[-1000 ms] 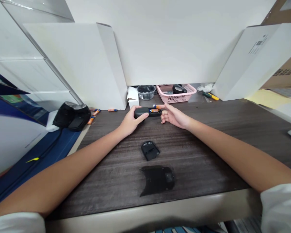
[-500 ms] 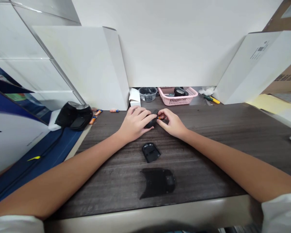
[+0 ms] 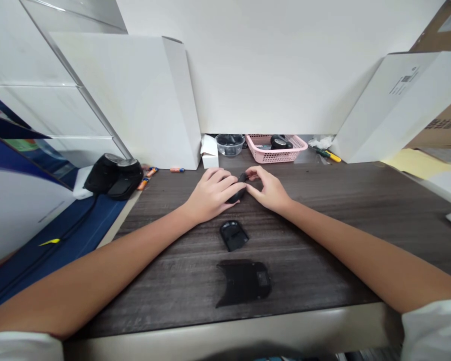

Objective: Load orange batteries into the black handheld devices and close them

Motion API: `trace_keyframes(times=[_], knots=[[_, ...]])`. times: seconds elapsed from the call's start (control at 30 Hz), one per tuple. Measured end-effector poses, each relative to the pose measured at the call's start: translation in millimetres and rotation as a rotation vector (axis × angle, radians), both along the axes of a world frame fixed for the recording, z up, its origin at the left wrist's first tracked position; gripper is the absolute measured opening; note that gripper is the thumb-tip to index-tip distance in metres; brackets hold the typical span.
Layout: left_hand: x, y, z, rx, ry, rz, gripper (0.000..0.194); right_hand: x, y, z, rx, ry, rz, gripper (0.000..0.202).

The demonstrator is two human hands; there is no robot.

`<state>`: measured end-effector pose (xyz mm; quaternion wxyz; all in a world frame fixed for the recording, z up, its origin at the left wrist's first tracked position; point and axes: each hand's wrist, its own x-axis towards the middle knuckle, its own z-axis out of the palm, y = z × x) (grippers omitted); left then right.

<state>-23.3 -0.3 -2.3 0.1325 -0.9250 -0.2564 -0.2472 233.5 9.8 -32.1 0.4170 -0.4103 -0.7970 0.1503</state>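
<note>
My left hand (image 3: 212, 195) is wrapped over a black computer mouse (image 3: 237, 194), which is partly hidden under the fingers. My right hand (image 3: 268, 190) pinches at the mouse's right end, thumb and fingers against it. No battery shows between these fingers. In front of both hands lies a small black cover (image 3: 234, 235) with a rounded end, inner side up. Closer to the table's front edge lies a larger flat black panel (image 3: 244, 282) with a concave left end.
Loose orange batteries (image 3: 177, 170) lie at the back left, near a black device (image 3: 115, 176). Along the back stand a small white box (image 3: 209, 152), a clear bowl (image 3: 230, 145) and a pink basket (image 3: 276, 156). A yellow-handled tool (image 3: 332, 156) lies right of them.
An orange battery visible at my right fingertips is now out of sight. The mouse has turned slightly, showing more of its black end. Both covers stay where they were.
</note>
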Motion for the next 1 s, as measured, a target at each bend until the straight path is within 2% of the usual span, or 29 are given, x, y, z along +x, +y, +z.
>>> trace_keyframes(times=[0.13, 0.2, 0.3, 0.37, 0.43, 0.5, 0.57, 0.6, 0.63, 0.7, 0.77, 0.83, 0.9, 1.0], knots=[[0, 1, -1.3, 0.013, 0.013, -0.014, 0.04, -2, 0, -0.7, 0.039, -0.079, -0.007, 0.037], [-1, 5, -0.9, 0.012, -0.028, 0.028, 0.038, -2, 3, -1.7, 0.051, -0.091, -0.032, 0.041], [-4, 13, -0.9, -0.04, -0.194, 0.216, 0.045, -1, 3, 1.0, 0.073, -0.082, -0.066, 0.045], [-8, 20, -2.4, -0.106, -0.334, 0.343, 0.051, -4, -4, 7.9, 0.056, -0.113, -0.061, 0.038], [-11, 27, -5.3, -0.172, -0.472, 0.406, 0.054, -12, -22, 18.1, -0.022, -0.217, -0.037, 0.032], [-14, 32, -8.5, -0.23, -0.579, 0.425, 0.057, -27, -48, 28.8, -0.148, -0.364, 0.026, 0.049], [-14, 34, -11.0, -0.274, -0.635, 0.421, 0.057, -44, -76, 36.7, -0.134, -0.485, 0.076, 0.073], [-14, 35, -11.8, -0.288, -0.646, 0.418, 0.057, -52, -89, 39.1, -0.104, -0.544, 0.097, 0.077], [-13, 35, -12.3, -0.297, -0.65, 0.418, 0.057, -59, -98, 40.5, -0.089, -0.595, 0.11, 0.071], [-12, 33, -12.2, -0.318, -0.652, 0.416, 0.057, -66, -108, 41.5, -0.07, -0.657, 0.116, 0.047], [-11, 30, -10.8, -0.36, -0.66, 0.407, 0.058, -62, -102, 42.1, -0.053, -0.638, 0.102, 0.028], [-9, 25, -8.5, -0.427, -0.674, 0.383, 0.059, -49, -83, 43.6, -0.044, -0.504, 0.066, 0.024], [-8, 20, -6.0, -0.499, -0.694, 0.344, 0.057, -32, -57, 44.7, -0.065, -0.279, 0.001, 0.025], [-5, 12, -3.7, -0.608, -0.704, 0.249, 0.052, -8, -20, 41.2, -0.03, 0.146, -0.177, 0.02]])
